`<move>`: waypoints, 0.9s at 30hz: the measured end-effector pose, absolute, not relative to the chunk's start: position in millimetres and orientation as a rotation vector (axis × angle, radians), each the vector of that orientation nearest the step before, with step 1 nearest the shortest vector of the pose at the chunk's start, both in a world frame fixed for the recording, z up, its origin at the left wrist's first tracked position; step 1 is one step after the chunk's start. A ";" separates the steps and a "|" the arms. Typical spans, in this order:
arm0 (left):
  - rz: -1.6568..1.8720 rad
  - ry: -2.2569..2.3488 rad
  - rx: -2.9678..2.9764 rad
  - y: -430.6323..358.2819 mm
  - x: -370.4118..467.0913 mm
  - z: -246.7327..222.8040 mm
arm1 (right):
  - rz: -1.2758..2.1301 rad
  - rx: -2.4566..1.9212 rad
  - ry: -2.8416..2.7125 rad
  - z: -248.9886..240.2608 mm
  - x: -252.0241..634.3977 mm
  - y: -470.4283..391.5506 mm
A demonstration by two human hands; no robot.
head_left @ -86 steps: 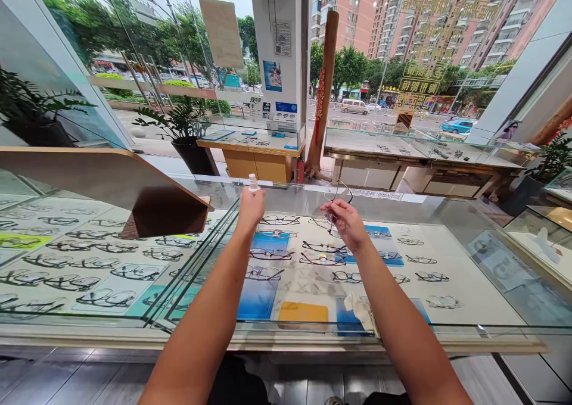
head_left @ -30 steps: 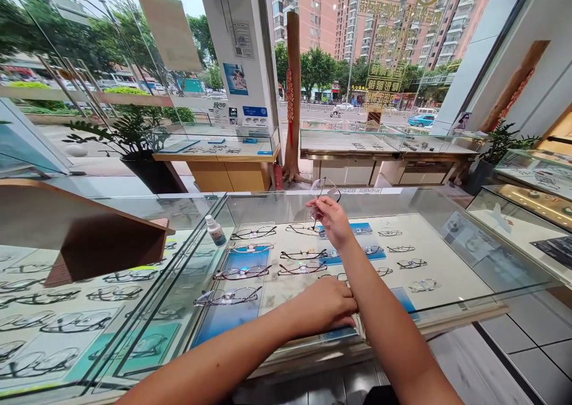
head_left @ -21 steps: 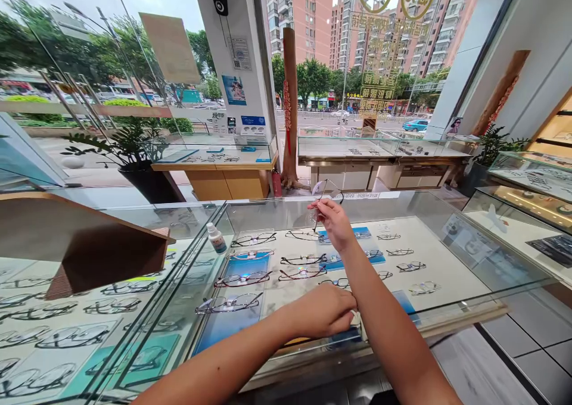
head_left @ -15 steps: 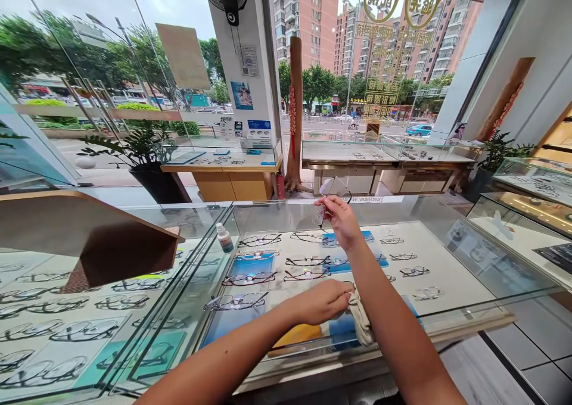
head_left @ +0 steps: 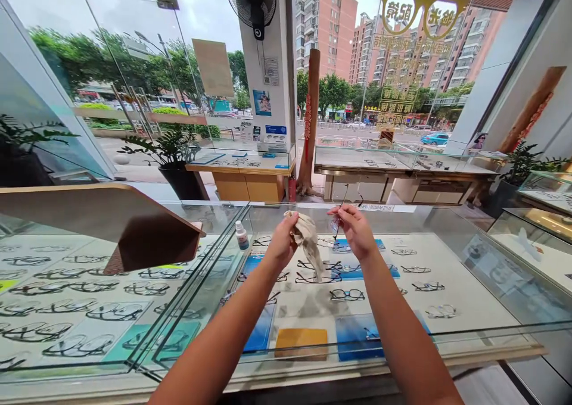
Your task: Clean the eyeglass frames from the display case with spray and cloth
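Observation:
My left hand (head_left: 283, 238) is closed on a crumpled cream cloth (head_left: 307, 238) that hangs down over the glass display case (head_left: 402, 223). Just to the right, my right hand (head_left: 353, 229) pinches a pair of eyeglasses (head_left: 336, 223), held up above the case; its thin frame is hard to make out against the background. A gap separates the cloth from the glasses. Beyond my left hand, a small white bottle (head_left: 242, 236) with a blue lower part stands on the glass top. Rows of eyeglasses lie inside the case, among them a dark-framed pair (head_left: 347, 295).
An orange-yellow cloth (head_left: 301, 342) and blue pads (head_left: 357, 336) lie in the case near its front edge. A wood-edged panel (head_left: 147, 220) juts in from the left. Further display cases (head_left: 361, 158), a trunk-like wooden post (head_left: 309, 119) and a potted plant (head_left: 179, 175) stand by the windows.
My left hand has lifted the cream cloth from the front of the case, up and left, to beside the glasses. My right hand still holds the glasses, now turned differently. The view has shifted.

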State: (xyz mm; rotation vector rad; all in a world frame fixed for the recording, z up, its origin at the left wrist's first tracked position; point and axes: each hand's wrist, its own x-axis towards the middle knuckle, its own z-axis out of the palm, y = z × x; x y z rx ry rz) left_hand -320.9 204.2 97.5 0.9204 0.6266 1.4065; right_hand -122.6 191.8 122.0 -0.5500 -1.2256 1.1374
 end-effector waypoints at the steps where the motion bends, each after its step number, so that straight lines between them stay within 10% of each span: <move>1: 1.444 0.584 0.856 206.8 -323.8 99.6 | 1.147 -0.558 -1.260 119.1 -124.8 191.0; 27: 1.408 0.553 1.053 204.6 -331.1 104.2 | 1.275 -0.647 -1.581 95.1 -152.2 189.5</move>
